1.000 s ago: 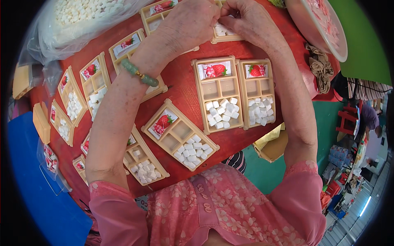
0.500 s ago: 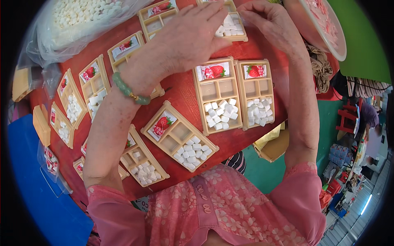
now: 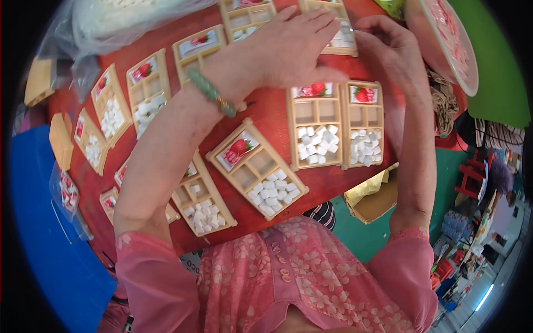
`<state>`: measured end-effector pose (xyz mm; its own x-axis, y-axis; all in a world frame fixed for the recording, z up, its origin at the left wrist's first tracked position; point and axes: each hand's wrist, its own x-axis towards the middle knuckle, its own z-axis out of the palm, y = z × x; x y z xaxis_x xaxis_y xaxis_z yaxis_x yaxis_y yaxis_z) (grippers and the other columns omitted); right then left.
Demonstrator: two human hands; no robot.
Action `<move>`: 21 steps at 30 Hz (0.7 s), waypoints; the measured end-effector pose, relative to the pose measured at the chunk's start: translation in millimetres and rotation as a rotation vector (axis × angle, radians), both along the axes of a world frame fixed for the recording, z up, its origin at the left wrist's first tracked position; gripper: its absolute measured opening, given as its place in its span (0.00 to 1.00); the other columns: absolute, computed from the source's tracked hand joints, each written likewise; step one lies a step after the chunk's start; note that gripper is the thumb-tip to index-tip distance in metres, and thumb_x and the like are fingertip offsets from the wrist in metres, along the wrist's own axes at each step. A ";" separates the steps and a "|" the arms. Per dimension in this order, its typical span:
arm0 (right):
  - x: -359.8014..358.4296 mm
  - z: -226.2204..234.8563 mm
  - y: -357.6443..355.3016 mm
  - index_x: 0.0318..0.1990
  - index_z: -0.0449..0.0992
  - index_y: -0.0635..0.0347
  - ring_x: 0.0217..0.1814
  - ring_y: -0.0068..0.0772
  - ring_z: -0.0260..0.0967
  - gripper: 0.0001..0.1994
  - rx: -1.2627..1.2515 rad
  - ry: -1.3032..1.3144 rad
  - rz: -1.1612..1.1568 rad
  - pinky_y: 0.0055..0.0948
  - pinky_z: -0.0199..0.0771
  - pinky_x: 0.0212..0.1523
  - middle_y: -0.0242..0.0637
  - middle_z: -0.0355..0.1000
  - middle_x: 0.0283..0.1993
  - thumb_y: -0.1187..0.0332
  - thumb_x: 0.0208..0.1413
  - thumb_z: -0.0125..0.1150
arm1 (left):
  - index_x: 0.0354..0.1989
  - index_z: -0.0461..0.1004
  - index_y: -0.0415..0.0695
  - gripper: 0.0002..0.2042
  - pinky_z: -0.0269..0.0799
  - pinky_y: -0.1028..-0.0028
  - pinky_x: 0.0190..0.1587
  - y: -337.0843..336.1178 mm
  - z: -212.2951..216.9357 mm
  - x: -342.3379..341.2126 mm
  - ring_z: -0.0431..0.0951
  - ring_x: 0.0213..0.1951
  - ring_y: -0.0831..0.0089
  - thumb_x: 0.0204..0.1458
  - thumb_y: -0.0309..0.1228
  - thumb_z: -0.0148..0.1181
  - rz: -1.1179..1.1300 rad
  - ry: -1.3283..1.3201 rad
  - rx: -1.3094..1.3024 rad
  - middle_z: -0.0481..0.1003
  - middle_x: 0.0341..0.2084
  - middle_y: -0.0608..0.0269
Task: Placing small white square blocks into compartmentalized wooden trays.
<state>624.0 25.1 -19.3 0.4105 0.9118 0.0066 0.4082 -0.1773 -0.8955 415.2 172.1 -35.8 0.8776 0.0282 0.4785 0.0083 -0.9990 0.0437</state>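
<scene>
Tray (image 3: 340,39) under left hand (image 3: 288,47) (right hand (image 3: 388,50) beside).

eleven compartment trays (image 3: 257,167), one bracelet (image 3: 210,92)

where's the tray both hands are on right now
In the head view, the tray lies at the far edge of the red table, right of centre, under the left hand and beside the right hand, beyond two side-by-side trays.

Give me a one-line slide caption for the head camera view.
Both hands, left hand and right hand, rest on a far compartment tray of white cubes on a red table.
</scene>
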 end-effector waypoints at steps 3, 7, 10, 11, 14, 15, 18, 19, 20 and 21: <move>4.8 -5.3 1.0 0.45 0.81 0.64 0.43 0.15 0.74 0.06 -0.006 0.132 0.045 0.19 0.74 0.45 0.27 0.79 0.40 0.74 0.64 0.64 | 0.68 0.61 0.27 0.34 0.64 0.61 0.67 16.1 51.0 -9.8 0.69 0.66 0.48 0.70 0.51 0.45 -0.097 0.104 -0.900 0.67 0.65 0.33; -33.5 6.2 18.6 0.45 0.81 0.62 0.40 0.14 0.73 0.05 0.029 0.142 0.192 0.17 0.73 0.39 0.26 0.78 0.38 0.75 0.64 0.64 | 0.60 0.70 0.28 0.27 0.67 0.63 0.65 55.0 84.6 -40.3 0.73 0.63 0.50 0.70 0.45 0.48 0.134 0.247 -1.113 0.72 0.61 0.36; -56.3 12.2 33.3 0.45 0.81 0.62 0.39 0.13 0.71 0.05 0.063 0.129 0.238 0.18 0.71 0.37 0.25 0.77 0.37 0.76 0.64 0.64 | 0.61 0.70 0.29 0.23 0.67 0.63 0.66 45.8 71.0 -73.0 0.73 0.62 0.47 0.68 0.38 0.51 0.065 0.219 -0.722 0.72 0.60 0.35; -65.7 16.7 36.8 0.45 0.81 0.62 0.39 0.14 0.71 0.05 -0.048 0.105 0.234 0.19 0.72 0.38 0.25 0.77 0.37 0.76 0.64 0.63 | 0.63 0.67 0.29 0.23 0.68 0.62 0.65 44.8 59.2 -81.2 0.72 0.62 0.44 0.63 0.31 0.55 -0.010 0.130 -0.517 0.72 0.59 0.34; -73.8 7.7 40.1 0.46 0.81 0.64 0.40 0.15 0.71 0.06 -0.055 0.066 0.304 0.20 0.73 0.40 0.24 0.75 0.39 0.78 0.65 0.61 | 0.67 0.66 0.38 0.26 0.69 0.59 0.63 37.7 37.6 -95.1 0.72 0.63 0.52 0.63 0.37 0.58 0.193 0.360 -0.395 0.70 0.63 0.41; -77.9 6.3 41.1 0.45 0.81 0.65 0.39 0.16 0.71 0.06 -0.008 0.000 0.305 0.21 0.73 0.41 0.26 0.75 0.39 0.78 0.64 0.61 | 0.54 0.71 0.37 0.17 0.75 0.59 0.55 30.9 27.2 -97.4 0.78 0.51 0.52 0.59 0.31 0.60 0.089 0.120 -0.332 0.75 0.51 0.50; -93.8 10.1 45.2 0.45 0.81 0.67 0.38 0.19 0.72 0.06 0.059 -0.241 0.282 0.23 0.73 0.41 0.29 0.75 0.40 0.77 0.64 0.61 | 0.55 0.71 0.37 0.18 0.73 0.59 0.58 23.1 12.5 -99.4 0.77 0.55 0.53 0.59 0.32 0.60 0.080 0.070 -0.188 0.75 0.53 0.50; -98.3 11.6 46.2 0.45 0.81 0.68 0.38 0.21 0.72 0.06 0.079 -0.416 0.253 0.24 0.74 0.42 0.31 0.75 0.39 0.76 0.64 0.61 | 0.55 0.71 0.37 0.18 0.73 0.59 0.58 20.7 8.1 -99.9 0.77 0.55 0.53 0.59 0.32 0.60 0.082 0.072 -0.188 0.75 0.53 0.50; -100.5 11.7 46.4 0.45 0.81 0.68 0.38 0.21 0.72 0.06 0.079 -0.419 0.251 0.24 0.74 0.42 0.31 0.75 0.39 0.76 0.64 0.61 | 0.55 0.71 0.37 0.18 0.72 0.59 0.60 17.3 5.5 -99.0 0.76 0.56 0.54 0.59 0.32 0.60 0.077 0.033 -0.127 0.75 0.53 0.50; -102.2 11.0 46.3 0.45 0.80 0.67 0.38 0.24 0.73 0.06 0.065 -0.452 0.274 0.26 0.74 0.42 0.33 0.74 0.39 0.75 0.64 0.62 | 0.55 0.70 0.37 0.18 0.71 0.59 0.61 15.2 3.5 -98.4 0.76 0.58 0.55 0.59 0.32 0.61 0.071 -0.005 -0.066 0.75 0.54 0.50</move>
<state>521.8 71.4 -8.2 0.1005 0.9771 0.1874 0.7794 0.0398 -0.6252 316.8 187.3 -32.3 0.8697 0.1220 0.4783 0.0788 -0.9909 0.1095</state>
